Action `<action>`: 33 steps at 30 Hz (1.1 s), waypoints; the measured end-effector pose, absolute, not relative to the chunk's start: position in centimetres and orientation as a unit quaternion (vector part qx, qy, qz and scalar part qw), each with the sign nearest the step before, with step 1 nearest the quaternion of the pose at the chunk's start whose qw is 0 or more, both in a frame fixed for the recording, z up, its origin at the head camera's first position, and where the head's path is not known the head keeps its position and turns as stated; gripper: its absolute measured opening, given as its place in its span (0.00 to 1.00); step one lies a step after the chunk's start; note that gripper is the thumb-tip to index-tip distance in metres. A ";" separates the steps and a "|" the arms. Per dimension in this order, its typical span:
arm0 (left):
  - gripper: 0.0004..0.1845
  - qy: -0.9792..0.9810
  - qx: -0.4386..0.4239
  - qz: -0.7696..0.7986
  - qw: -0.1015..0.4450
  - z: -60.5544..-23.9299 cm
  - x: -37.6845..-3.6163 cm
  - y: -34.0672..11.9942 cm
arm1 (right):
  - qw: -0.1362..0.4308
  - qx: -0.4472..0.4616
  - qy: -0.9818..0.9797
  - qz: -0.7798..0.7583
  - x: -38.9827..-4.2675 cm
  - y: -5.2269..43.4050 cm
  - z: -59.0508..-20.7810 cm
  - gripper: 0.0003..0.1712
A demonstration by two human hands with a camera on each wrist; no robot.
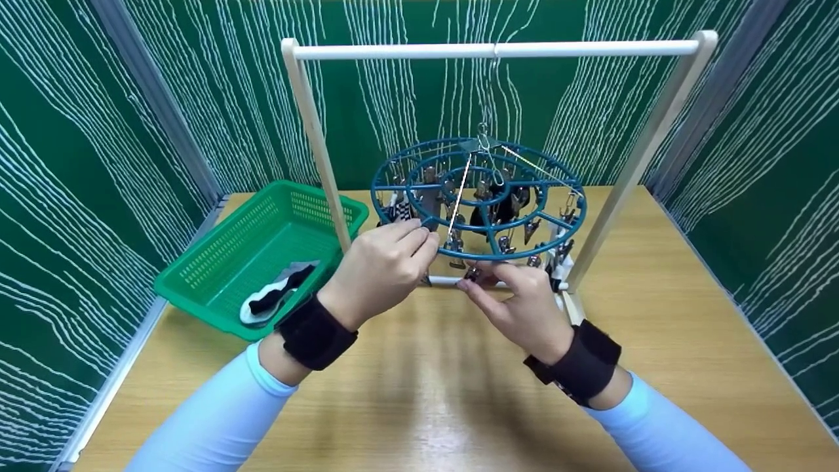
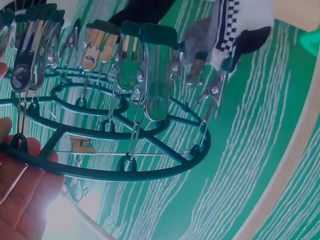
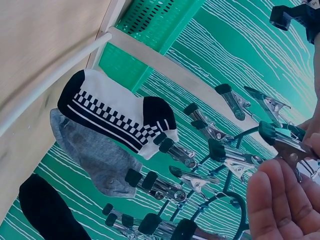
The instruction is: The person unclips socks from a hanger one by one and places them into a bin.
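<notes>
Your left hand [image 1: 383, 265] pinches the near rim of the round teal plastic sock hanger [image 1: 478, 196] – shiny metal clips dangle. Your right hand [image 1: 521, 308] pinches one clip [image 1: 473, 272] underneath, fingers bent.

Green walls [image 1: 98, 164] with white wavy lines surround a wooden table [image 1: 426, 406].

**What I cannot make out**

My right hand [image 1: 524, 308] hides whatever my fingertips pinch under the round teal plastic peg hanger [image 1: 478, 196]. The black sock [image 3: 45, 212] runs off the right wrist picture's edge, and my left hand [image 2: 22, 195] is cropped and glare-washed.
</notes>
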State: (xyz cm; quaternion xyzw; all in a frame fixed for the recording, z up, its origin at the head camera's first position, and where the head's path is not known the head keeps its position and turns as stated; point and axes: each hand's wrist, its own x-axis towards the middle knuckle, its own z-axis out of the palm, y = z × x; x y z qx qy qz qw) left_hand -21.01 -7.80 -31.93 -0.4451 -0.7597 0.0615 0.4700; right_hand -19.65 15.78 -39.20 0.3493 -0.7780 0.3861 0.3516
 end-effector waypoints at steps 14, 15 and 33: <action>0.03 -0.765 -0.440 0.065 0.466 -32.2 -21.5 -8.6 | 0.394 0.348 -0.773 0.356 -17.3 16.7 -38.1 0.14; 0.03 -0.766 -0.441 0.064 0.464 -32.2 -21.5 -8.6 | 0.408 0.349 -0.764 0.358 -17.0 16.8 -38.0 0.13; 0.04 -0.771 -0.438 0.035 0.461 -32.3 -22.1 -9.7 | 0.497 0.278 -0.747 0.342 -18.2 21.9 -36.9 0.20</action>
